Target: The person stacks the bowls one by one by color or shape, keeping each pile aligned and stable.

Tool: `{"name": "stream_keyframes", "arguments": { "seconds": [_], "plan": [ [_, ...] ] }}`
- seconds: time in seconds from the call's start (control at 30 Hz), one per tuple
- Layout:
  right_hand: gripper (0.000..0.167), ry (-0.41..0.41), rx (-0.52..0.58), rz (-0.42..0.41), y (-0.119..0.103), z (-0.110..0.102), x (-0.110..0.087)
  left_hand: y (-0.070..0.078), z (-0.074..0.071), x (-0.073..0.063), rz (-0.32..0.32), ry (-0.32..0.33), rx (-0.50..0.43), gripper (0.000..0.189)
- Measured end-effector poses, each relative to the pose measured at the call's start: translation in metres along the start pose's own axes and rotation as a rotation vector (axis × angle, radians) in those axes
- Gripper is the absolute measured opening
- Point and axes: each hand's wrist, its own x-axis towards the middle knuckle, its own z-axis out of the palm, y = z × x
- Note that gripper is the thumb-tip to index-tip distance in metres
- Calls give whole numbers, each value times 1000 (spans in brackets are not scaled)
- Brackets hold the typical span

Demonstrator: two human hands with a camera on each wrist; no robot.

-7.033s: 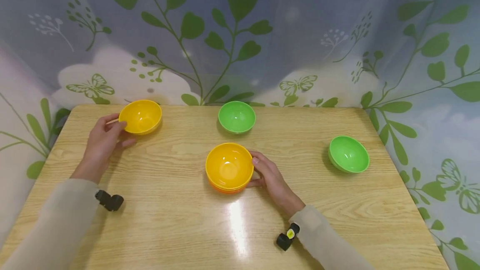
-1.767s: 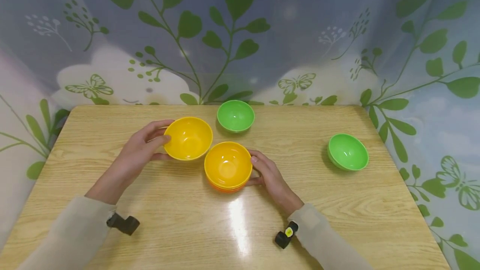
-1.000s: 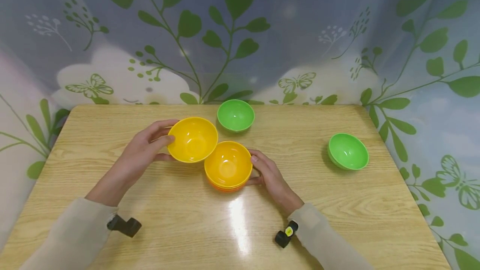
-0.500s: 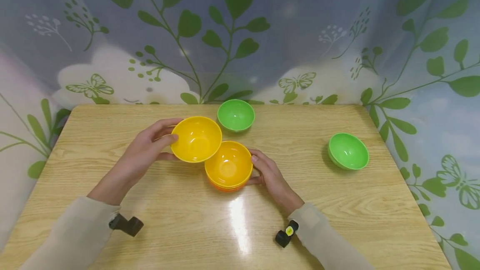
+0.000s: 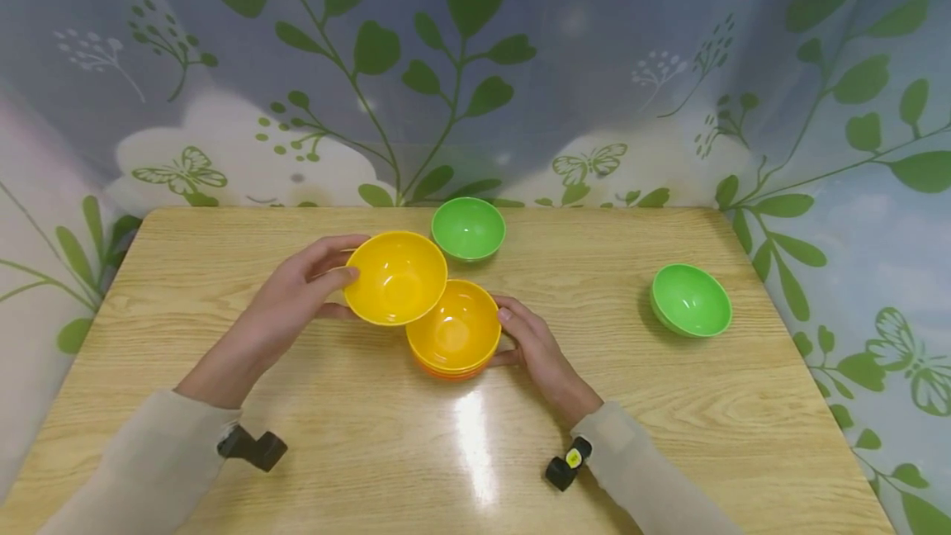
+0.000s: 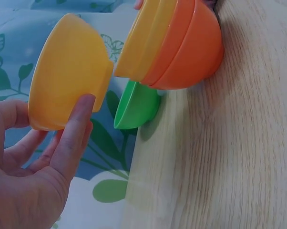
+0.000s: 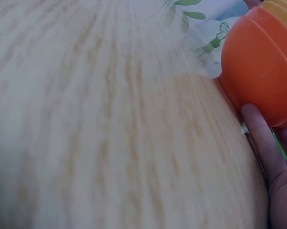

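One green bowl point(image 5: 468, 229) stands by the middle of the far edge of the surface point(image 5: 334, 452); another green bowl point(image 5: 691, 301) stands farther right and nearer, well apart from it. Both open upward. The surface has pale wood grain and a bright streak of glare point(image 5: 472, 444) on its near part. Beyond it hangs a blue-and-white cloth point(image 5: 587, 89), printed with green leaves point(image 5: 377, 49) and butterflies point(image 5: 590, 165).

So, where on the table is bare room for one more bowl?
Bare table lies in front of the bowl stack, in the corner beyond the left hand, and between the back green bowl and the right green bowl. Crowded: the middle, where the held yellow bowl overlaps the stack in the head view.
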Motion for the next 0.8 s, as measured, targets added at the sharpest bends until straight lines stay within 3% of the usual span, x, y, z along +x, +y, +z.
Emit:
{"name": "stream_keyframes", "arguments": {
  "seconds": [0.8],
  "plan": [
    [53,-15,22,-24,0,0,0,-3,17,4,16,-63,-16,48]
  ]
}}
